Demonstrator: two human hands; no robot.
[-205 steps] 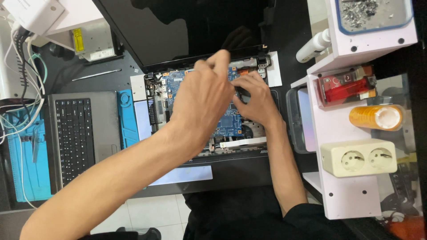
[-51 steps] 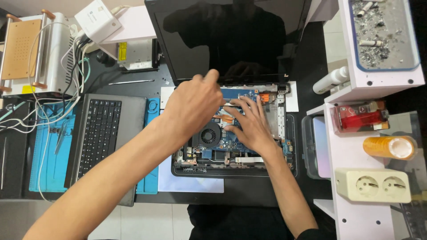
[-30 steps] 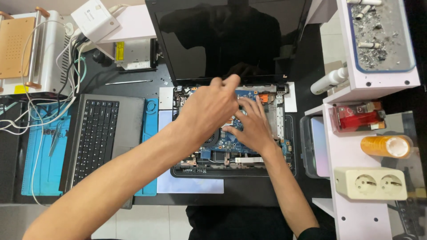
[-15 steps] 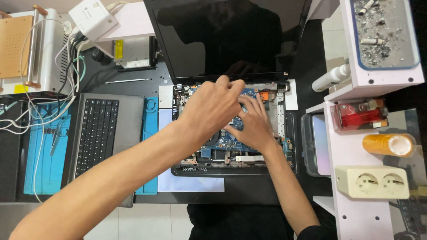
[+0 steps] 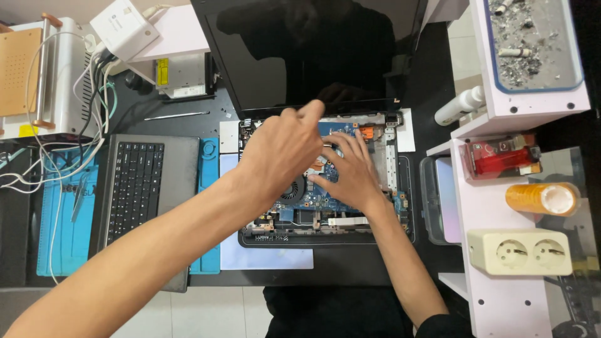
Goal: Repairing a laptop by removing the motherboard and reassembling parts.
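Observation:
An opened laptop base [image 5: 400,188] lies on the black desk, its blue circuit board [image 5: 316,200] and round fan exposed, with the dark screen [image 5: 313,50] raised behind it. My left hand [image 5: 282,150] hovers over the upper left of the board, fingers curled near the hinge edge; whether it pinches anything is hidden. My right hand [image 5: 347,169] rests flat on the board's middle, fingers spread and pointing toward the hinge. Both hands nearly touch each other.
A removed keyboard panel [image 5: 147,188] lies on a blue mat [image 5: 62,219] to the left, beside tangled white cables [image 5: 50,163]. A white shelf [image 5: 501,288] at right carries a socket strip [image 5: 519,250], an orange roll [image 5: 541,197], a red lighter and a tray of debris [image 5: 535,44].
Over the last seconds my left hand has shifted right and up toward the hinge edge. My right hand stays on the board. The view moved slightly.

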